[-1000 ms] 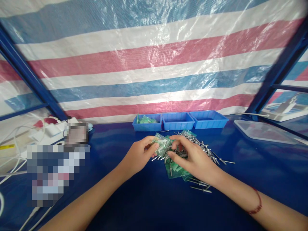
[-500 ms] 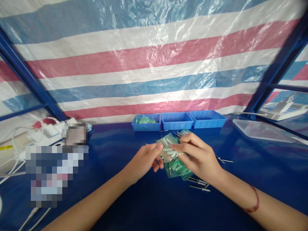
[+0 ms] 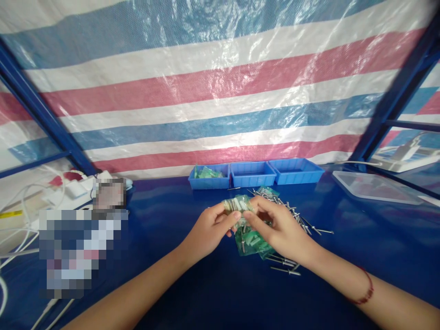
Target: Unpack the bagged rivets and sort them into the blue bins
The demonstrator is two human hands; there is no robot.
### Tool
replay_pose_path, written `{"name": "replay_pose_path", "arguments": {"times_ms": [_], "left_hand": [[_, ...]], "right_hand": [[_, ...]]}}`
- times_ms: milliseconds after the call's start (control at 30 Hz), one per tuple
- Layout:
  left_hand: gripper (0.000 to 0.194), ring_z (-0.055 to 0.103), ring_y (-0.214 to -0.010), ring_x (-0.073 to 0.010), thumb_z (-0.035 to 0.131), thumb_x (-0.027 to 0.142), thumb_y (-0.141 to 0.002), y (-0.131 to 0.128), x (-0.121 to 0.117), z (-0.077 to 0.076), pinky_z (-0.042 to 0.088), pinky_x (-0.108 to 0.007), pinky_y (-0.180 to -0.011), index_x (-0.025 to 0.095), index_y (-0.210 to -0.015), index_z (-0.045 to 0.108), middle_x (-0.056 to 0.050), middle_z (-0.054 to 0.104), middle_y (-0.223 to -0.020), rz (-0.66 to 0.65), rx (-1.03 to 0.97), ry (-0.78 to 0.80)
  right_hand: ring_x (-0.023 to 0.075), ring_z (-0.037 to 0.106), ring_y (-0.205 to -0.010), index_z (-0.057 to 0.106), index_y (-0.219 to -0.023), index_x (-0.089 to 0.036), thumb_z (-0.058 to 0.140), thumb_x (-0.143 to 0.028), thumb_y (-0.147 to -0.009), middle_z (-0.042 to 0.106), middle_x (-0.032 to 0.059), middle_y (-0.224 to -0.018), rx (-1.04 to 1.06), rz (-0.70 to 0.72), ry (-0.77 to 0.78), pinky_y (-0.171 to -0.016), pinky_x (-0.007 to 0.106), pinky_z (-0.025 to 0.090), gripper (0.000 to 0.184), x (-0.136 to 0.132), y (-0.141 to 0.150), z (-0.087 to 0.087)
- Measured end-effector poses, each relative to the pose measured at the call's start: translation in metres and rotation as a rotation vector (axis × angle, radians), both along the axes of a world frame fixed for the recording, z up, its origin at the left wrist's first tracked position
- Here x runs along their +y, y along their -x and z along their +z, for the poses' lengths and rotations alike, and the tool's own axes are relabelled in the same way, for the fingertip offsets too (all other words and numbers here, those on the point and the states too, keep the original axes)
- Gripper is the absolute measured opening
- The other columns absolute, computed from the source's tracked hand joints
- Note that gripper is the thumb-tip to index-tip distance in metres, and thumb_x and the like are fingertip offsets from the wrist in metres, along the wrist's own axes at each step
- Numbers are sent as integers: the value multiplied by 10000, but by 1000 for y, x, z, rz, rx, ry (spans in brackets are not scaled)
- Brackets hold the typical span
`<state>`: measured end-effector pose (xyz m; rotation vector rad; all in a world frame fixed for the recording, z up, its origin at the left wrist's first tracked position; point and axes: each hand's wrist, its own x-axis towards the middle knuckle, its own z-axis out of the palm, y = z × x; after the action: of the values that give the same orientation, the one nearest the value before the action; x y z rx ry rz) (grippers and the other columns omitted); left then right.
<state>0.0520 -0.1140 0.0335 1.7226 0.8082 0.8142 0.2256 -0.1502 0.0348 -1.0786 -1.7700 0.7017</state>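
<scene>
Between both hands is a small clear plastic bag (image 3: pixel 239 203) with pale, short tube-like pieces inside. My left hand (image 3: pixel 210 228) pinches its left side between thumb and fingers. On the other side my right hand (image 3: pixel 280 225) grips the bag, its thumb close to the left thumb. Below them on the table lie green-tinted plastic bags (image 3: pixel 252 241), partly covered by my right hand. Loose metal blind rivets (image 3: pixel 300 219) are scattered behind and right of that hand, and several more rivets (image 3: pixel 286 266) lie nearer to me.
Three blue bins stand in a row at the back; the left bin (image 3: pixel 209 184) holds green-tinted bags. A translucent lid (image 3: pixel 374 187) lies at the right. White cables and a power strip (image 3: pixel 74 192) are on the left, near a pixelated area. A striped sheet (image 3: pixel 220 101) hangs behind.
My right hand's fingers have moved behind the bag, and its thumb now presses the front. The bag looks more bunched up, with both thumbs closer together. More rivets show past the right hand.
</scene>
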Motion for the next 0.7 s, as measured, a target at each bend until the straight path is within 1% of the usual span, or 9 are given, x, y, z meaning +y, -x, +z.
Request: {"name": "replay_pose_path", "arguments": {"times_ms": [100,167,267,333,400,467,533,600,700], "left_hand": [[299,522,-582,-104,550,403,-835,-4,6,2,436,-225,-556,130,-942,612,-1,585,-686,-8,24,-41],[293,534,-587,-109,552,400,-828,-3,20,7,437,-225,-556,131,-933,602,-5,595,-695,23,50,-99],[281,583,-622,-138,491,389,-859,4,61,16,458,-236,-571,132,-942,564,-19,617,-696,225,160,-294],[266,629,-733,-160,420,313,-894,11,95,22,486,-257,-654,140,-1059,538,-49,669,-834,415,340,-492],[289,633,-887,-199,395,241,-894,15,126,25,483,-303,-770,127,-1127,522,-94,671,-970,487,401,-548],[300,625,-940,-232,419,232,-884,15,148,25,470,-341,-821,123,-1134,544,-117,667,-1007,507,466,-587],[308,613,-961,-271,527,250,-834,10,157,22,450,-382,-863,123,-1108,584,-128,668,-1000,503,540,-631],[354,566,-1040,-319,586,262,-798,2,154,19,397,-443,-930,109,-1117,594,-159,639,-1064,526,593,-690],[364,492,-1130,-329,496,278,-865,-7,137,19,330,-477,-985,107,-1179,561,-182,569,-1178,573,622,-778]], "right_hand": [[91,419,-508,499,-751,-183,490,-353,-877,454,-41,-582,0,-31,-2,-475,242,358,212,3,-2,0],[100,454,-518,538,-874,-177,490,-370,-874,513,-27,-617,32,-60,11,-484,250,375,199,6,-5,-1],[110,496,-530,494,-1056,-187,482,-390,-873,552,-18,-677,142,-119,31,-489,255,401,273,12,-11,-2],[107,496,-523,467,-1070,-198,483,-386,-869,535,-27,-682,201,-151,34,-482,252,403,276,15,-14,-3],[102,490,-514,460,-1047,-201,489,-371,-860,520,-34,-679,219,-169,33,-477,247,400,254,16,-16,-3],[100,487,-510,461,-1032,-197,488,-349,-852,512,-37,-673,200,-178,32,-482,249,404,237,16,-16,-4],[98,480,-499,464,-1030,-189,479,-326,-846,510,-38,-668,155,-180,28,-482,252,404,230,16,-16,-3],[94,461,-483,482,-1010,-181,462,-280,-841,511,-39,-651,61,-186,-11,-480,252,390,197,14,-17,-1],[95,454,-509,540,-863,-177,438,-147,-793,529,-26,-629,-219,-106,-158,-522,260,371,127,12,-21,5]]}}
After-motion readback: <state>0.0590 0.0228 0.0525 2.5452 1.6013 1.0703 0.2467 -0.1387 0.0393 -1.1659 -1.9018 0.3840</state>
